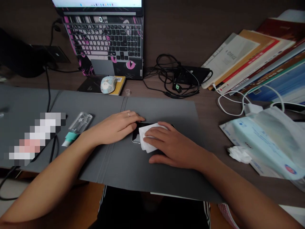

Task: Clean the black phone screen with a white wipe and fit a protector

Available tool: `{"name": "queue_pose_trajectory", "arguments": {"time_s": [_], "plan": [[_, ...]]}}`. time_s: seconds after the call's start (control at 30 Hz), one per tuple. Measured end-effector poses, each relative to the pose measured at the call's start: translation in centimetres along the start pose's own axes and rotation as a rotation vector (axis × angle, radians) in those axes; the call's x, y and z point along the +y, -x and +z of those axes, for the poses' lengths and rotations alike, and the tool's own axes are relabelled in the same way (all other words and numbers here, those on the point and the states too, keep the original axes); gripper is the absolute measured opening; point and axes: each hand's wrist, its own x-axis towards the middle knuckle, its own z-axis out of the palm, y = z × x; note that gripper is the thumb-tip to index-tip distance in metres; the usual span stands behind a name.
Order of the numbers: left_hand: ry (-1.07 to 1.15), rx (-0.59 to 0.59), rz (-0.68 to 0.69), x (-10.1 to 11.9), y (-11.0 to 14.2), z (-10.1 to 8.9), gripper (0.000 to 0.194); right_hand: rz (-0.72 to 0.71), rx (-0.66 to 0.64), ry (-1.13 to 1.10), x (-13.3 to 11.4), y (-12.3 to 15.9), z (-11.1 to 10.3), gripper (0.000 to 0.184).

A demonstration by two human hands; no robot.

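A smartphone (136,137) with a dark screen lies flat on the grey desk mat (133,171), mostly covered. My left hand (118,127), a ring on one finger, holds the phone at its left end, thumb and fingers at the upper left corner. Spread over the middle of the screen, my right hand (170,144) presses a folded white tissue (147,144) against the phone, its thumb out on the mat. To the left of my left hand lies a clear flat bottle (81,122) with a teal collar (71,137).
Behind the mat stand an open laptop (107,44), a mouse (108,84) on a notebook, and tangled black cables (178,79). At the right are leaning books (250,60), a tissue pack (259,140) and a crumpled tissue (239,154). A blurred-out object (35,140) lies left.
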Motion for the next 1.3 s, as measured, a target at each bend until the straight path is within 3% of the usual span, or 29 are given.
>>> {"name": "queue_pose_trajectory", "arguments": {"time_s": [0.1,0.3,0.47,0.63,0.97,1.3], "plan": [[-0.002,-0.007,0.001,0.15,-0.05,-0.07,0.039,-0.026,0.002,-0.002,0.02,-0.02,0.13,0.064],[0.002,0.000,-0.001,0.23,-0.06,-0.11,0.039,-0.021,-0.025,-0.046,-0.19,-0.25,0.06,0.056],[0.002,-0.010,-0.014,0.14,0.02,-0.07,0.040,-0.028,-0.041,-0.044,-0.04,-0.16,0.44,0.073],[0.019,-0.006,-0.025,0.30,-0.01,-0.08,0.040,-0.061,-0.077,-0.063,-0.08,-0.18,0.48,0.066],[-0.002,-0.007,-0.028,0.42,-0.01,-0.10,0.040,0.020,-0.007,0.028,-0.17,-0.22,0.26,0.059],[-0.015,-0.008,-0.014,0.40,0.04,-0.08,0.039,0.145,0.204,0.099,0.62,0.38,-0.14,0.039]]}}
